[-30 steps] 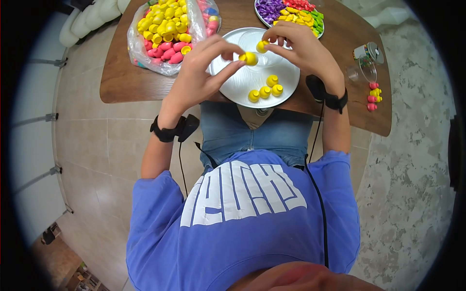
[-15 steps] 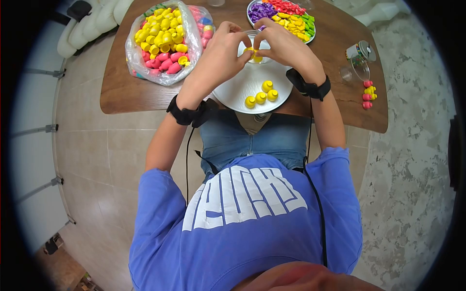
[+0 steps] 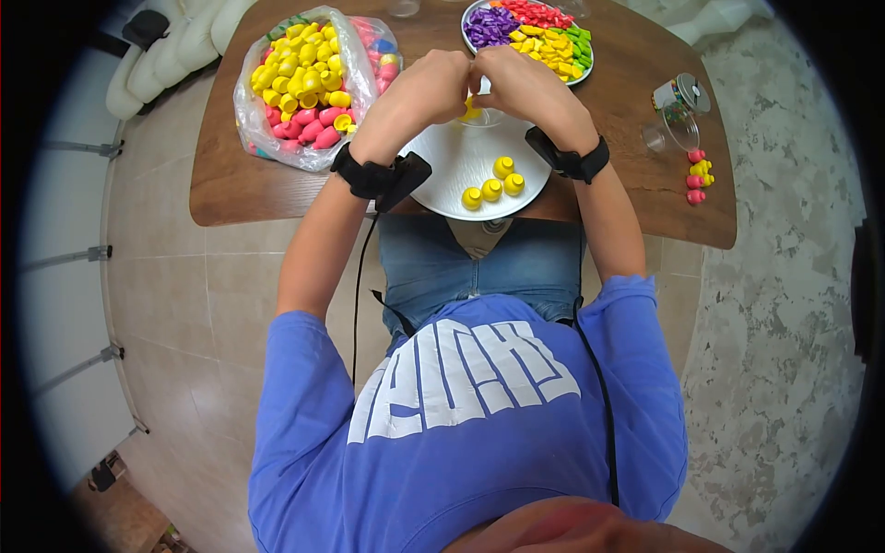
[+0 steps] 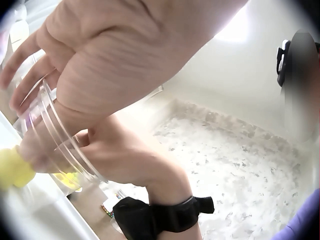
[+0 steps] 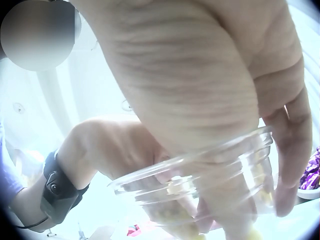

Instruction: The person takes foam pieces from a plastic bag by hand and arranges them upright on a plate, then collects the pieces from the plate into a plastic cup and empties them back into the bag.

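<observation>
In the head view my left hand (image 3: 432, 85) and right hand (image 3: 527, 88) meet above the round silver tray (image 3: 444, 173), knuckles nearly touching. A clear plastic cup (image 3: 487, 120) shows just below them. Yellow plastic capsule pieces (image 4: 15, 167) show at my left thumb's tip, partly through the cup's wall. My right thumb (image 5: 225, 192) also points down behind the cup's rim, with yellow at its tip; other fingers hang outside the cup. Both hands pinch at the yellow piece, largely hidden by the hands. Several small rounded yellow capsules (image 3: 491, 189) stand on the tray's near part.
A plastic bag (image 3: 304, 83) of yellow and pink capsule pieces stands at the left. A plate of coloured wrapped candies (image 3: 530, 37) is at the back right. On the right lie a clear jar (image 3: 678, 94), a clear cup (image 3: 680, 129) and a row of pink and yellow capsules (image 3: 699, 175).
My hands, apart a second ago with a yellow piece in each, have come together over the cup. They have since closed in further, covering most of the yellow piece.
</observation>
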Demonstrator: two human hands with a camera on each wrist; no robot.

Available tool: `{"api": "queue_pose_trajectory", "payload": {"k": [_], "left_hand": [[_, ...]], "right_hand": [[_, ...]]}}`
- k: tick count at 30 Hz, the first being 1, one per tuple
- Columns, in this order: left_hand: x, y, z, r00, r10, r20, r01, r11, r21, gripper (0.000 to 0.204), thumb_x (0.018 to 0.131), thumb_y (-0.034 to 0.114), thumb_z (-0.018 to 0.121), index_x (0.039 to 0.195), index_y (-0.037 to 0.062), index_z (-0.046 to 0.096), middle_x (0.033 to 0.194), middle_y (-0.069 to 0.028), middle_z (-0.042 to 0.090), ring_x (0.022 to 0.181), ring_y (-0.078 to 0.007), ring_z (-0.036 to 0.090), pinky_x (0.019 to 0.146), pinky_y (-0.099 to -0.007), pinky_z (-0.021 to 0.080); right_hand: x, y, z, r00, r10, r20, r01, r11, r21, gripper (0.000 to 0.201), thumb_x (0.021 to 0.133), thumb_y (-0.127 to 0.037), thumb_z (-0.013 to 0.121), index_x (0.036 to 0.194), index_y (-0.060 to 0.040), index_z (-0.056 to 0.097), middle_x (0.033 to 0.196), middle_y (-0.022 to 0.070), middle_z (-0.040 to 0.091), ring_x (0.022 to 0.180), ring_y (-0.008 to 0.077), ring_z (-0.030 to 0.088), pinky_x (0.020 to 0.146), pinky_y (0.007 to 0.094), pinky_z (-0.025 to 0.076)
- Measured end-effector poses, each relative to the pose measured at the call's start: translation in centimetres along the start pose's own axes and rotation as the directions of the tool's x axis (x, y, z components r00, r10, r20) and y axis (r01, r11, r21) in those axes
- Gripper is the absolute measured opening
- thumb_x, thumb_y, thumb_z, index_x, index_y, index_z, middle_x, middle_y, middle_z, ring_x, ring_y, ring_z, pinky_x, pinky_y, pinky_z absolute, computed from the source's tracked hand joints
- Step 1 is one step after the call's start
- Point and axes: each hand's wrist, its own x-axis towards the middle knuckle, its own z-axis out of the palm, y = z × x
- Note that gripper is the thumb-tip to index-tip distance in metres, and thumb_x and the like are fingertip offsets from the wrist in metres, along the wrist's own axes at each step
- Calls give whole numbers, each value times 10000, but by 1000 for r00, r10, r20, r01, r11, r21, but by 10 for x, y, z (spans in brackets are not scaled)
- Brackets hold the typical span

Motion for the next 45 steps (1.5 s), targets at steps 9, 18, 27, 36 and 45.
{"api": "queue_pose_trajectory", "payload": {"k": [9,18,27,36,45], "left_hand": [[-39,-22,2,943,0,-333,-167,866,-472,228,1004,119,669,1195,-4,647,1180,-100,708,1134,-226,691,1039,-363,531],[-58,-50,52,950,-50,-308,-212,618,-757,439,993,-1,601,1402,-1,440,1432,-169,561,1407,-247,507,1184,-371,403],[-37,-43,41,946,68,-317,-263,732,-628,640,944,88,698,1488,8,373,1481,-186,504,1424,-276,485,1205,-398,383],[1,-51,53,923,216,-320,-343,841,-419,1038,769,240,909,1568,61,270,1538,-202,445,1431,-277,473,1207,-405,384],[-34,-49,46,951,48,-304,-190,868,-459,1004,757,276,930,1531,38,338,1420,-183,587,1360,-256,554,1165,-367,419]], "right_hand": [[-28,-4,-35,901,-236,-365,310,937,159,204,885,-140,759,1030,-19,684,1056,107,655,973,296,656,847,372,534],[-89,-14,-18,993,-120,-5,110,894,435,134,925,-123,728,1004,-25,680,900,78,661,758,185,648,662,314,519],[-87,-6,-12,999,6,32,-20,891,453,180,897,-144,733,995,1,688,935,132,703,816,267,686,737,379,559],[-88,-4,-7,985,-100,138,25,884,467,182,882,-133,744,1004,-1,715,924,130,710,803,258,695,730,374,567],[-93,-13,-52,987,-20,-159,91,887,452,168,867,-41,787,1022,-4,731,908,67,743,756,105,665,666,258,530]]}}
